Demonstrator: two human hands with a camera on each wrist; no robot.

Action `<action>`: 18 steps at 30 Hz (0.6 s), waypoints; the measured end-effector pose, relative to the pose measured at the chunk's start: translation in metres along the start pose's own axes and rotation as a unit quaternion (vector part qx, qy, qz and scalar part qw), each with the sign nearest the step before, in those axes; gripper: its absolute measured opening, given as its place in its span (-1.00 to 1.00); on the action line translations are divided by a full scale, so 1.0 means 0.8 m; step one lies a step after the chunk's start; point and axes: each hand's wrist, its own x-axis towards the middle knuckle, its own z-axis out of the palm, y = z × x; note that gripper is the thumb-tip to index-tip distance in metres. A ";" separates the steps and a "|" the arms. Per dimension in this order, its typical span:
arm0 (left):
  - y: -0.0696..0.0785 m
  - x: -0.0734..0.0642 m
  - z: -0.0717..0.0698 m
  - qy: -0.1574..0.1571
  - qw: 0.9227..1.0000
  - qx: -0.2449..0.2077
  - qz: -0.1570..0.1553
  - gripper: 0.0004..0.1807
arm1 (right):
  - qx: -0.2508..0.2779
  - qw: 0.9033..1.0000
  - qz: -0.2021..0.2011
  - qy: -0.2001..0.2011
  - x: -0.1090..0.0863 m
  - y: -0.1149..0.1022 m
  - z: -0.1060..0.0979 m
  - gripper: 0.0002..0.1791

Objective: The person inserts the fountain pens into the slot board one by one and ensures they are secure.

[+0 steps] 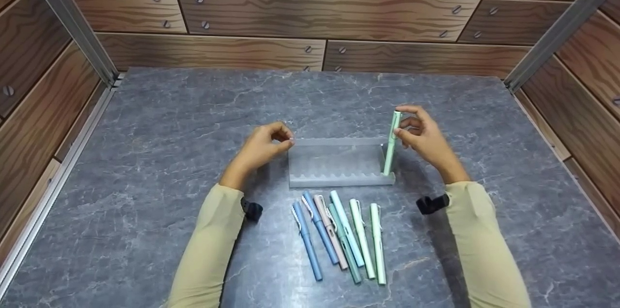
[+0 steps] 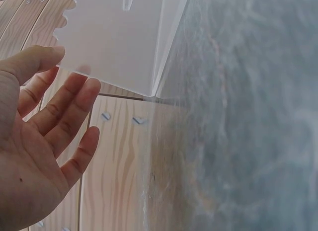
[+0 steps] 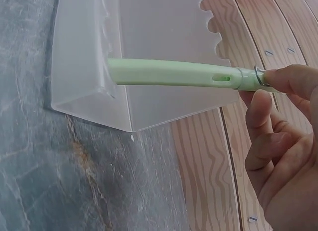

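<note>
A translucent pen rack (image 1: 339,159) with scalloped edges stands on the table. My left hand (image 1: 269,146) pinches its upper left corner; in the left wrist view the thumb (image 2: 49,54) lies at the edge and a fingertip shows through the panel. At the rack's right end, my right hand (image 1: 421,136) grips a light green fountain pen (image 1: 391,146) by its capped upper part. The pen leans slightly, and its lower end meets the front notched ledge. In the right wrist view, the pen's barrel (image 3: 169,73) crosses from the front ledge toward the scalloped back edge.
Several capped pens lie side by side in front of the rack, among them a blue pen (image 1: 307,242), a mauve pen (image 1: 332,235), a teal pen (image 1: 346,245) and a pale green pen (image 1: 378,245). Wood-patterned walls (image 1: 329,12) enclose the grey marbled table (image 1: 145,153).
</note>
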 end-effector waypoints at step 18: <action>0.000 0.000 0.000 -0.006 1.000 -0.008 -0.004 -0.91 | -0.023 1.000 0.011 -0.018 0.002 0.004 0.004 -0.48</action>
